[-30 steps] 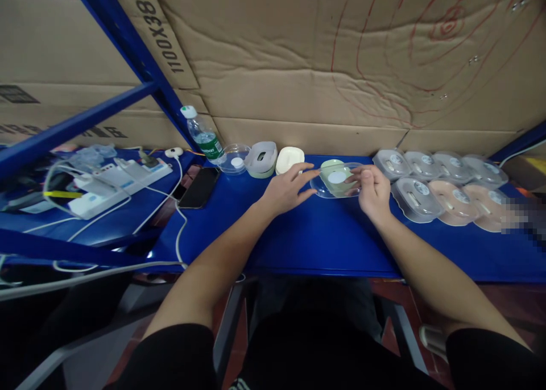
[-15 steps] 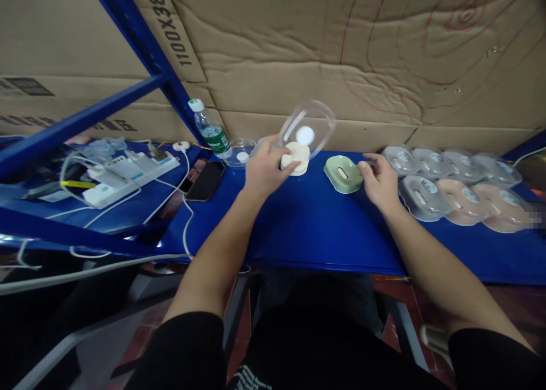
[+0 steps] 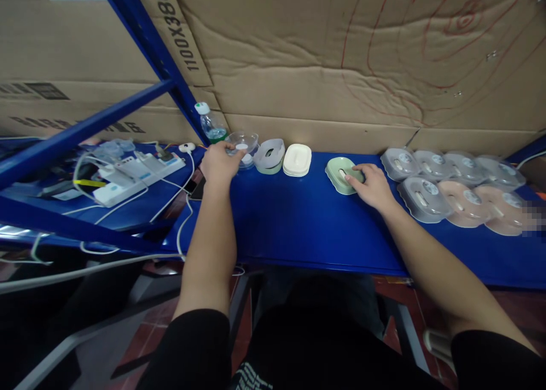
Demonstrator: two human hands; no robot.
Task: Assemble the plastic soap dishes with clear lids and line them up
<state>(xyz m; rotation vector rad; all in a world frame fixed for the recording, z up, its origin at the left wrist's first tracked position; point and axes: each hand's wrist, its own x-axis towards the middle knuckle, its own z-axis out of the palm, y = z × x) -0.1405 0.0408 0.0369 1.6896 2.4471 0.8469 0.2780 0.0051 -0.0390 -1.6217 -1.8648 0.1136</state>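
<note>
At the back left of the blue table, my left hand (image 3: 222, 161) pinches a clear plastic lid (image 3: 243, 138) with a round white sticker, over another clear lid (image 3: 248, 160). My right hand (image 3: 372, 184) has its thumb and fingers closed on the right side of a shallow green plastic dish (image 3: 336, 183), which rests on the table and has a pale oblong piece in its middle. Between the hands stand a stack of cream dishes (image 3: 297, 160) and a stack of grey and green pieces (image 3: 270, 157).
Two rows of lidded grey and pink dishes (image 3: 460, 199) stand at the right. A water bottle (image 3: 211, 125) is behind my left hand, with a partly hidden phone (image 3: 197, 191) beside it. A power strip (image 3: 136, 177) and cables lie left. Cardboard (image 3: 298, 54) walls the back.
My left hand has carried the clear lid leftward from above the cream dishes to the other clear lid. My right hand has moved left onto the green dish.
</note>
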